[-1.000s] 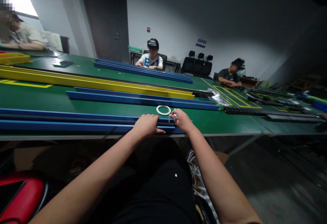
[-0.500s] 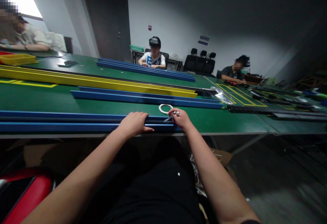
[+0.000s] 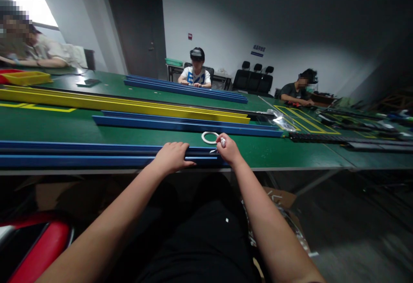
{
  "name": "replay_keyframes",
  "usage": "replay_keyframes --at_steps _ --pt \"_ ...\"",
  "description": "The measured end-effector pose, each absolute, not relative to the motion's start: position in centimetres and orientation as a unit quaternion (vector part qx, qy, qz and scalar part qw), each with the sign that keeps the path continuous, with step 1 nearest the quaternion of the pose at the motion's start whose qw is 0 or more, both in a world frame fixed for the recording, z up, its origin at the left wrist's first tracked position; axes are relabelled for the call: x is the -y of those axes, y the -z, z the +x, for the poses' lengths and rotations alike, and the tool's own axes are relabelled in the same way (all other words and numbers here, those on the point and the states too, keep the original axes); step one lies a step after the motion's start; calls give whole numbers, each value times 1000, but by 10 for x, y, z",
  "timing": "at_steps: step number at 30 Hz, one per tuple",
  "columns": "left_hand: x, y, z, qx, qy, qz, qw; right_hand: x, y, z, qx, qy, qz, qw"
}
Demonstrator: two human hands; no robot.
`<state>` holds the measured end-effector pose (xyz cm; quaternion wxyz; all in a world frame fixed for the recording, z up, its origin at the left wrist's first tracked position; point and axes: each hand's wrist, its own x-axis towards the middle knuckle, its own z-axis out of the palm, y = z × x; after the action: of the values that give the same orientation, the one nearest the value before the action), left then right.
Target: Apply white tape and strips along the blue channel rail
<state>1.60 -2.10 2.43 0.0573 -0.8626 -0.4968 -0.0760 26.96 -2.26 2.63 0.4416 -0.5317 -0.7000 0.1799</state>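
L hand is lying over the near blue bar; can't tell if it's gripping. R hand is pinching a small white thing nr the bar's R end, w/ a thin strip poking out. A white ring is lying just past it on the green tbl. Farther back, a yellow bar is lying flat. A person is sitting across.

A blue "E" can be read on the white cloth T-shirt, upper centre. The blue-lettered wall sign, upper right, is blurred.
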Motion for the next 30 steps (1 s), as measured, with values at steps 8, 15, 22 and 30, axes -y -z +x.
replay_keyframes --at_steps 8,15,22,30 --pt "24 -28 51 483 89 -870 39 22 -23 269 685 -227 -527 449" --pt "27 -27 74 486 111 -866 37 20 -21 269 711 -226 -511 426" --pt "24 -24 70 477 117 -870 50 18 -21 266 736 -127 -542 384" --pt "24 -30 70 475 111 -872 33 19 -26 262 783 -88 -542 292"
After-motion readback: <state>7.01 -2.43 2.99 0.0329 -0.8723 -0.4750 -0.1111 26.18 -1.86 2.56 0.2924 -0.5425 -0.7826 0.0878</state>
